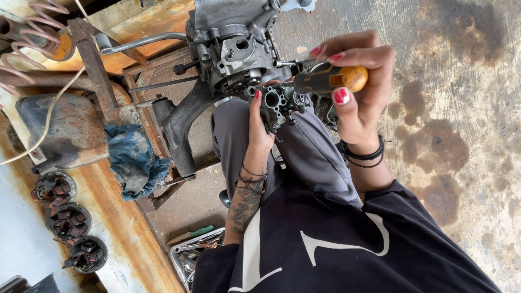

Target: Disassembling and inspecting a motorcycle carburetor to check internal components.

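Note:
My left hand (259, 133) grips a small dark metal carburettor (278, 104) and holds it up over my grey-trousered knee. My right hand (355, 81) is closed around the black and yellow handle of a screwdriver (331, 79), whose shaft points left toward the carburettor. The tip is hidden behind the part. Both hands sit just in front of a grey engine block (230, 46).
The engine rests on a rusty metal stand (100, 76) with a blue rag (132, 157) draped beside it. Three dark wound coils (68, 220) lie on the left ledge. A metal tray of tools (190, 252) sits below. Stained concrete floor (461, 135) spreads to the right.

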